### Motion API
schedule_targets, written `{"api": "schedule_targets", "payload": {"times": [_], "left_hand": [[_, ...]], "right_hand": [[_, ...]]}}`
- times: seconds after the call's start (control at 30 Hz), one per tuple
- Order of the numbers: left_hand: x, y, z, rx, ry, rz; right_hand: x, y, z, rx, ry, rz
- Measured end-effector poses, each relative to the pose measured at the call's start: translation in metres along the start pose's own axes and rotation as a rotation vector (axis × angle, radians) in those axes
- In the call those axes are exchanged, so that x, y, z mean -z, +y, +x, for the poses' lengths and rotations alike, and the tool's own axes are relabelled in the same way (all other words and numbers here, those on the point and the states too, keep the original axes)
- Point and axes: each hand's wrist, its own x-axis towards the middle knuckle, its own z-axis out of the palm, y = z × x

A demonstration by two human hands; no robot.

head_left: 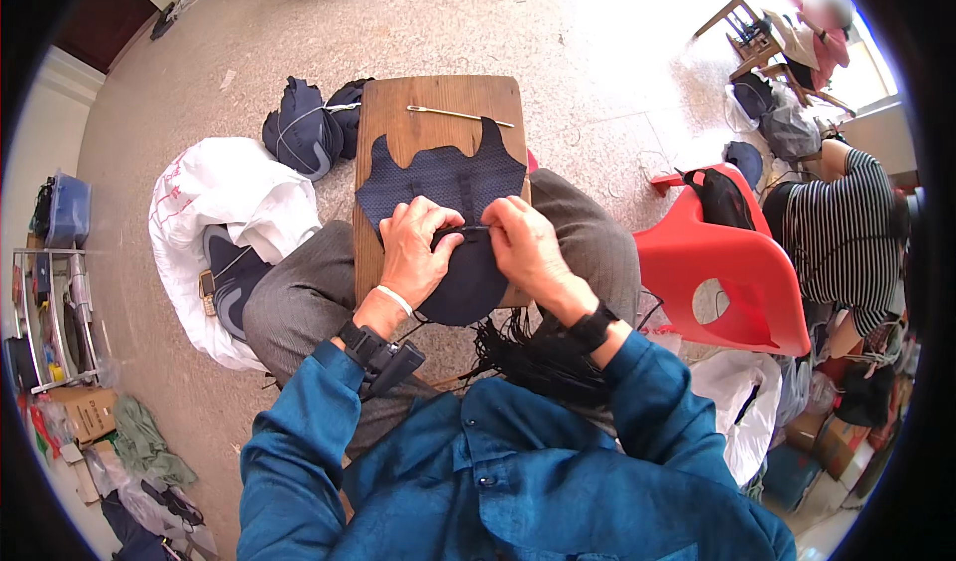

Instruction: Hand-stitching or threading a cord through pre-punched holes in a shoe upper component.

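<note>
A dark navy shoe upper (pixel 438 178) lies flat on a small wooden stool (pixel 438 98) between my knees, its rounded end toward me. My left hand (pixel 415 250) is closed, thumb and forefinger pinching a thin black lace across the middle of the upper. On the other side my right hand (pixel 526 245) pinches the same lace near its fingertips. The exact threading under the fingers is too small to make out. A long thin metal needle-like tool (pixel 460 116) rests at the stool's far end. Loose black laces (pixel 533 357) hang in a bundle over my lap.
Left of the stool stand a tied bundle of dark uppers (pixel 302 128) and a white sack (pixel 234 188) with more inside. A red plastic chair (pixel 712 272) stands at right, near a person in a striped top (pixel 836 227). Another person (pixel 827 48) sits far right.
</note>
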Motion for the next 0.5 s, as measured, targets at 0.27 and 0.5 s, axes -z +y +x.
{"api": "schedule_targets", "payload": {"times": [0.27, 0.5], "left_hand": [[0.002, 0.002, 0.003, 0.006, -0.041, 0.123], [0.012, 0.000, 0.013, -0.076, -0.200, 0.126]], "right_hand": [[-0.003, -0.018, -0.013, -0.020, -0.014, 0.055], [0.010, -0.004, -0.014, -0.053, -0.061, 0.048]]}}
